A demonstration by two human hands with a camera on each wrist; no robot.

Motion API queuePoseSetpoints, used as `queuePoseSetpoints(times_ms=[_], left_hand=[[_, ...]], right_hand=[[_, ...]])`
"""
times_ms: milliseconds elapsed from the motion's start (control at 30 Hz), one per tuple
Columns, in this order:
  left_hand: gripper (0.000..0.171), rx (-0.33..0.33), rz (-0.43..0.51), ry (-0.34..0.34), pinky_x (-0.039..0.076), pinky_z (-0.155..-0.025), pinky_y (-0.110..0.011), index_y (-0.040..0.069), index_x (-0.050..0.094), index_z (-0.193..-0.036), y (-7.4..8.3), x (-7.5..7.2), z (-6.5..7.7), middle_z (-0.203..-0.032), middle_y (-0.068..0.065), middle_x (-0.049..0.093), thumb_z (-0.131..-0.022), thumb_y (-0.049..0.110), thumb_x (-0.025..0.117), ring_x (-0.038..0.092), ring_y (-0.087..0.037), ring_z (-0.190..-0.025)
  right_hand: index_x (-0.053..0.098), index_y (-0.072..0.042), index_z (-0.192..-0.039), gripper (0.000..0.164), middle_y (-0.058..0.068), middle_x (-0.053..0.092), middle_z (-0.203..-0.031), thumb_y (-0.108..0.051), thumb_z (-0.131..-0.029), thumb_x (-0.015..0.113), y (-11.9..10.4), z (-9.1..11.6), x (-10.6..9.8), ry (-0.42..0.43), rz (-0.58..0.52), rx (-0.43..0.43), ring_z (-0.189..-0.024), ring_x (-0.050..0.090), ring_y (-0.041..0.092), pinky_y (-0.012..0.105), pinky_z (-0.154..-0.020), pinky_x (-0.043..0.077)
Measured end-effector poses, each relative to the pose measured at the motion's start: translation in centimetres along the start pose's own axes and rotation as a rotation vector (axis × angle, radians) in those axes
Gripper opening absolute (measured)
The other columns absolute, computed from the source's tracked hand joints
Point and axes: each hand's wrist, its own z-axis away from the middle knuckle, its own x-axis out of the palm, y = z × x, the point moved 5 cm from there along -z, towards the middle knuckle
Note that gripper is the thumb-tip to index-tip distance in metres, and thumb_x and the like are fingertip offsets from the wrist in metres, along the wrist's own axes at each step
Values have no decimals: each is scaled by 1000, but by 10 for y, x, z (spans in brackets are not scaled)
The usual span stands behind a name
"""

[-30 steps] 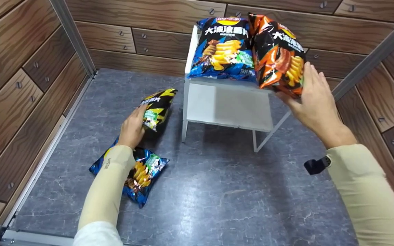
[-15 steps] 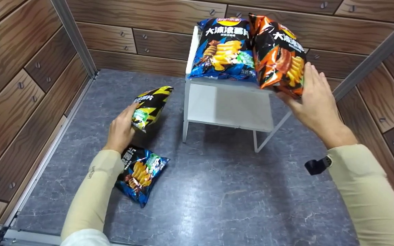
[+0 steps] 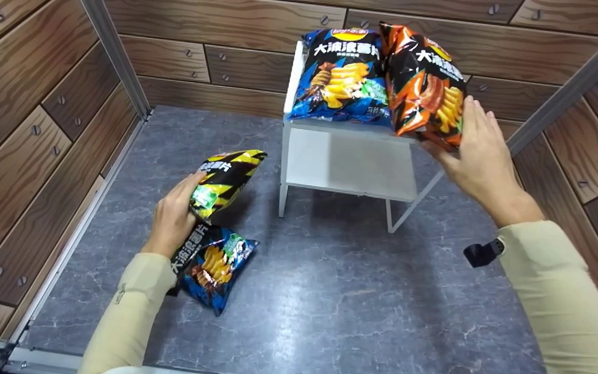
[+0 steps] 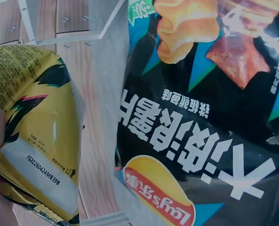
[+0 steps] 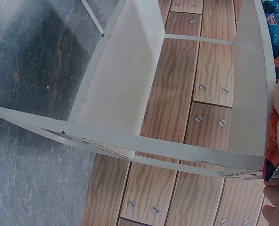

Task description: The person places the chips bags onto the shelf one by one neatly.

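Note:
My left hand grips a yellow-and-black bag of chips by its left side, tilted, left of the shelf. Just below it, a blue-and-black bag of chips lies on the floor, partly covered by my left hand and forearm. The left wrist view shows the yellow bag at the fingers, beside the blue bag's front. On the shelf's top, my right hand holds the right side of an orange-and-black bag of chips, thumb at its lower edge. Another blue bag leans against that one.
A white two-tier shelf stands near the back wall, its lower tier bare. Wood-patterned panels and grey metal posts enclose the dark marbled floor. A small black device hangs at my right wrist.
My left hand has moved left and toward me with the yellow bag, which now hangs close over the blue bag on the floor. The right hand stays on the orange bag.

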Motion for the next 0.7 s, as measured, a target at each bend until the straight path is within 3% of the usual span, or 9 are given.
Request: queuePoseSetpoints(times_ms=[367,500,700], left_hand=[[89,108,11,46,51,-99,-50,11,60,-137,18,-23,8,-136,-14,63,-62,-33,38,61,-32,-125],[92,135,0,48,56,-92,-47,11,61,-136,26,-29,11,-135,-12,64,-60,-34,37,61,-31,-124],[82,167,6,42,54,-96,-46,12,62,-134,38,-34,14,-134,-10,65,-66,-34,51,63,-31,-122]], right_hand=[[14,8,-155,102,32,21,-159,-58,-92,59,0,0,0,14,3,-15,-149,21,45,52,-126,10],[14,9,-154,102,32,22,-159,-58,-92,59,0,0,1,14,3,-13,-149,21,45,52,-126,10],[16,8,-154,101,31,22,-159,-57,-92,61,0,-1,1,20,-1,-4,-149,21,45,52,-126,10]])
